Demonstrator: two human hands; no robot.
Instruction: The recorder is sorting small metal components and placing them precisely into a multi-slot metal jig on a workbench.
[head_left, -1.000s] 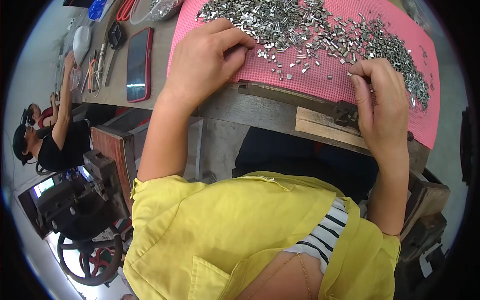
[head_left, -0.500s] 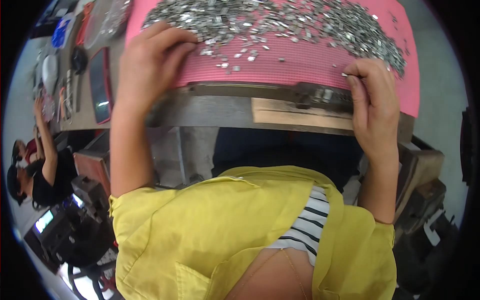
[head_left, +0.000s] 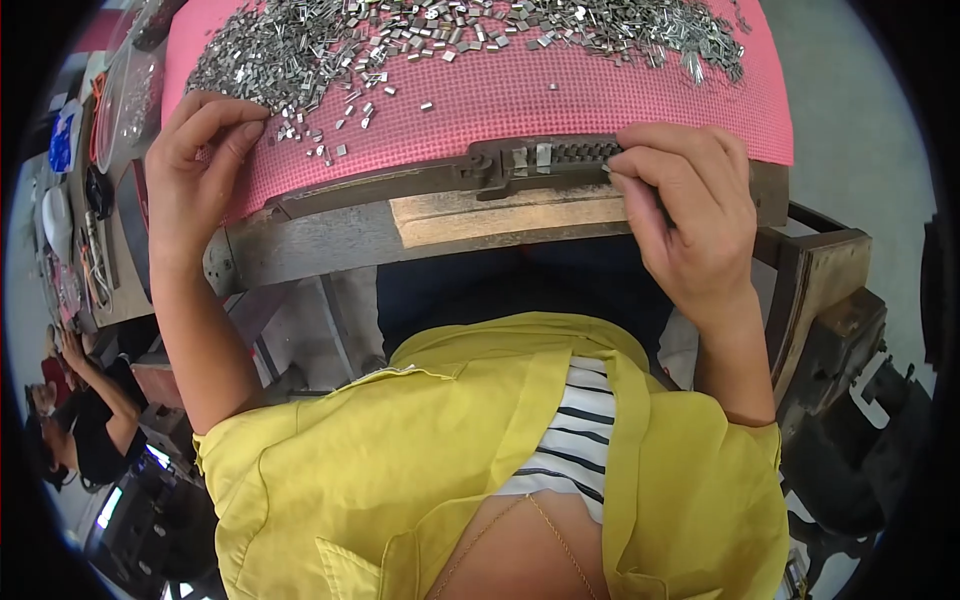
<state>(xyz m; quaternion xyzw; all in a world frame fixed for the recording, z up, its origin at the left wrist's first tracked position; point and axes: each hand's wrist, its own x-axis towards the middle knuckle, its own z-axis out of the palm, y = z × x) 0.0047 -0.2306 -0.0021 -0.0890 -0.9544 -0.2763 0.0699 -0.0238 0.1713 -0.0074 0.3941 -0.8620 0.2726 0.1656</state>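
Observation:
My right hand (head_left: pixel 692 205) is at the right end of a dark metal fixture (head_left: pixel 375 184). Its thumb and forefinger pinch a small silver metal piece (head_left: pixel 606 169), mostly covered by the fingertips, close to the fixture's notched row (head_left: pixel 585 152). Two shiny pieces (head_left: pixel 543 155) sit in the fixture just left of those notches. My left hand (head_left: pixel 198 150) is over the left part of the pink mat (head_left: pixel 480 100), thumb and forefinger closed together beside the loose metal pieces (head_left: pixel 275 65). Whatever is between those fingertips cannot be made out.
A pale wooden strip (head_left: pixel 500 218) lies along the bench edge below the fixture. Tools, a blue item (head_left: pixel 63 138) and a clear plastic bag (head_left: pixel 132 100) lie at the left. Another person (head_left: pixel 95 420) sits at the far left. A dark machine (head_left: pixel 835 340) stands at the right.
The whole view has shifted, so the bench appears further left. My right hand has come down from the mat to the fixture's notches with its piece. My left hand stays pinched by the pile's left side.

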